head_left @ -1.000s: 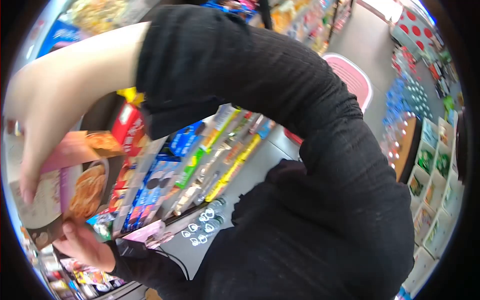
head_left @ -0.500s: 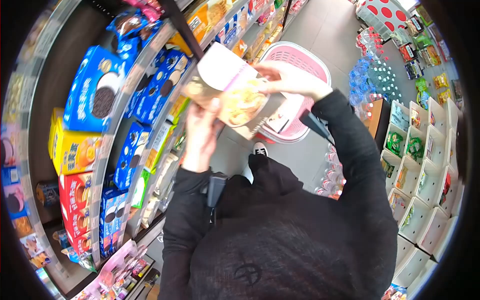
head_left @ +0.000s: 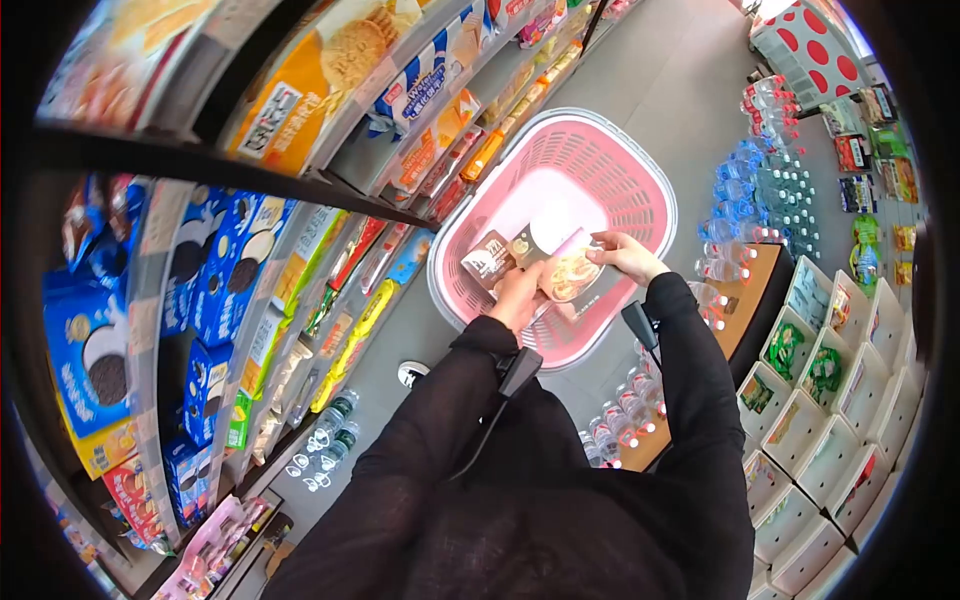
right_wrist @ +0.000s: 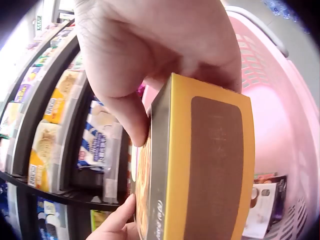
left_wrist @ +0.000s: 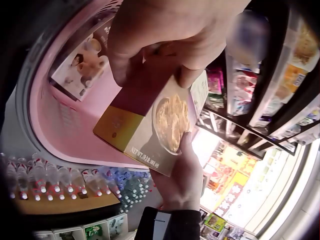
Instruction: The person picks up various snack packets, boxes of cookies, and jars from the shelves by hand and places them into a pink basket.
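Both hands hold a snack box (head_left: 573, 272) with a picture of golden pastry on its front, over the pink basket (head_left: 455, 290). My left hand (head_left: 518, 298) grips its left side, thumb and fingers on opposite faces in the left wrist view. At the right side, my right hand (head_left: 627, 257) pinches the box near its edge. Its yellow-bordered brown side panel (right_wrist: 216, 165) faces the right wrist camera. Inside the basket, to the left of the held box, lies a brown-and-white box (left_wrist: 85, 67), partly hidden by the left hand in that view.
Shelves of packaged biscuits, with blue cookie boxes (head_left: 95, 345) among them, stand close on the left. Bottled drinks (head_left: 625, 410) and a wooden ledge (head_left: 745, 310) are at the right, beside white bins (head_left: 820, 450). Grey floor (head_left: 660, 60) stretches beyond the basket.
The box and both hands have moved from the shelves at far left to over the basket, which now lies nearer the middle of the head view.
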